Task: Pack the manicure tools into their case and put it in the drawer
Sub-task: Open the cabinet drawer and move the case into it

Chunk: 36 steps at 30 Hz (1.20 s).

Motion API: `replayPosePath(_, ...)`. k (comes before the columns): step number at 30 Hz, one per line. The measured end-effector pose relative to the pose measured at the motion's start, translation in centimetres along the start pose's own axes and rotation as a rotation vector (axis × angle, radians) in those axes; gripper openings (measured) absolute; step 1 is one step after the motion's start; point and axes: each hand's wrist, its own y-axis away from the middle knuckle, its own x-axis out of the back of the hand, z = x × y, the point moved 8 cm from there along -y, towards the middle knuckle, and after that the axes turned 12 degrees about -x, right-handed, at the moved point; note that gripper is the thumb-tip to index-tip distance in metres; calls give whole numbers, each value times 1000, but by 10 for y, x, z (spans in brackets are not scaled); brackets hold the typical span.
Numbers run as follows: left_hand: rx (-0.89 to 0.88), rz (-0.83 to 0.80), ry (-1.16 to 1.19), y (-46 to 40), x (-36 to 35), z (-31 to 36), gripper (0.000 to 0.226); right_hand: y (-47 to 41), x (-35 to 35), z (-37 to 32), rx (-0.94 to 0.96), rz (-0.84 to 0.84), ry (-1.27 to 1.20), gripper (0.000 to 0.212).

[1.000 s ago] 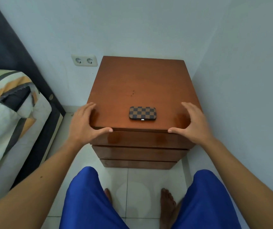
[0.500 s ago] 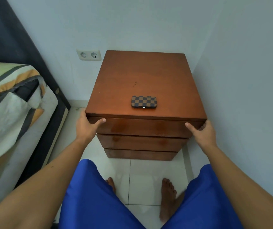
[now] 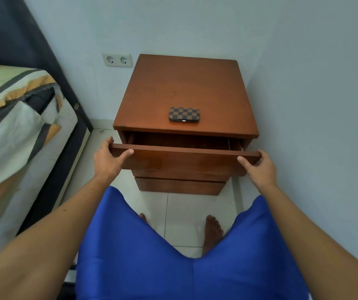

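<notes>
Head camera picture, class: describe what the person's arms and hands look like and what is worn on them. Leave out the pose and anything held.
Both forearms are bare: no sleeves reach into view. The left hand and the right hand wear no gloves, and no rings, watch or bracelets show on the sides that face the camera. No markings or bandages are visible. The only clothing in view is the bright blue shorts on the legs below.

I saw pale blue walls [image 3: 195,24] meeting in a corner, a white double socket [image 3: 117,59] low down, white floor tiles [image 3: 184,215], and a bed [image 3: 15,118] with striped bedding at left.
</notes>
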Motion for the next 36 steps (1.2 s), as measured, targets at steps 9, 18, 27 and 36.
replayPosePath(9,-13,-18,-13,59,21,0,91,51,15,26,-8,-1,29,91)
replayPosePath(18,-43,-24,-5,98,32,2,89,85,25,44,-19,-4,12,94)
replayPosePath(27,-229,-99,-211,49,35,48,82,91,19,-48,255,13,110,94)
replayPosePath(36,-510,-311,-435,-69,-39,119,71,46,-73,-166,512,-149,319,89)
